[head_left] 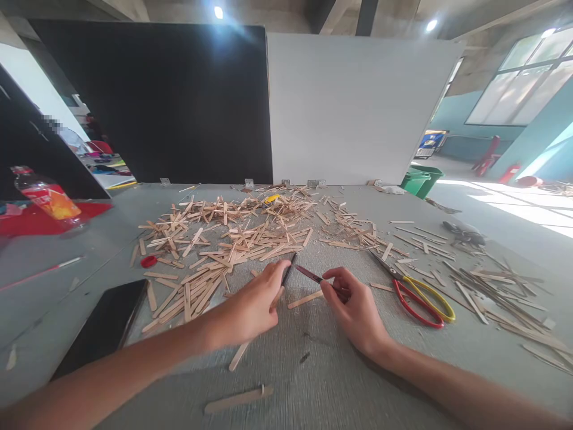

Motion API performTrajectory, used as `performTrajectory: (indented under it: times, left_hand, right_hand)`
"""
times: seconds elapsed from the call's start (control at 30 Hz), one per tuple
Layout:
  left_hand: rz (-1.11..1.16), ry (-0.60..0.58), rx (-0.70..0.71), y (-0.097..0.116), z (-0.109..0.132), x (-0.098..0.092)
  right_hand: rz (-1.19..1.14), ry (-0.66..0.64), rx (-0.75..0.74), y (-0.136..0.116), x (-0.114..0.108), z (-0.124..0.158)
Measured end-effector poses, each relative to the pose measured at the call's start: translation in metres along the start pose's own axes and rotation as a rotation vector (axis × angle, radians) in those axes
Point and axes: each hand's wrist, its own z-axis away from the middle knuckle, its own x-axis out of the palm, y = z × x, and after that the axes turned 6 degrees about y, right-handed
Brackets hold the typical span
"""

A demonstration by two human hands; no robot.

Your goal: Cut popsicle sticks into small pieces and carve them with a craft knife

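Note:
My left hand (pixel 255 301) is closed around a slim dark stick-like piece (pixel 289 270), its tip pointing up and away. A tan edge shows under the fingers, and I cannot tell whether it belongs to the same piece. Pinched in my right hand (pixel 356 307) is a small knife (pixel 310 274), its blade directed left towards the dark piece's tip. Between the hands a wooden craft stick (pixel 305 300) lies on the grey tabletop (pixel 322 376). Nearer to me are another craft stick (pixel 239 356) and one with a pale bit standing on it (pixel 237 400).
A large heap of craft sticks (pixel 250 239) spreads ahead. Red-and-yellow-handled scissors (pixel 416 295) lie right, beside thin wood strips (pixel 487 292). On the left are a black phone (pixel 105 325), a red cap (pixel 148 261) and a drink bottle (pixel 49 197). Black and white panels (pixel 358 107) stand behind.

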Motion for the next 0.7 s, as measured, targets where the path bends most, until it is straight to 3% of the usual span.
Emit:
performTrajectory:
  times: [0.13,0.27,0.37,0.57,0.7]
  left_hand:
    - [-0.001,0.108,0.018,-0.006,0.002,0.02]
    - [0.08,0.143,0.009,-0.004,-0.01,0.022]
    - [0.22,0.156,-0.034,-0.002,-0.014,0.027]
    - [0.477,0.195,-0.103,-0.008,-0.011,0.053]
    - [0.556,0.19,-0.104,-0.008,-0.008,0.058]
  right_hand:
    - [-0.063,0.059,0.024,0.002,0.0,-0.002]
    - [-0.175,0.085,0.073,0.005,0.0,-0.008]
    - [-0.195,0.137,0.027,0.007,0.0,-0.009]
    - [-0.107,0.034,-0.061,0.005,-0.001,-0.002]
    - [-0.102,0.075,-0.076,0.002,-0.004,0.0]
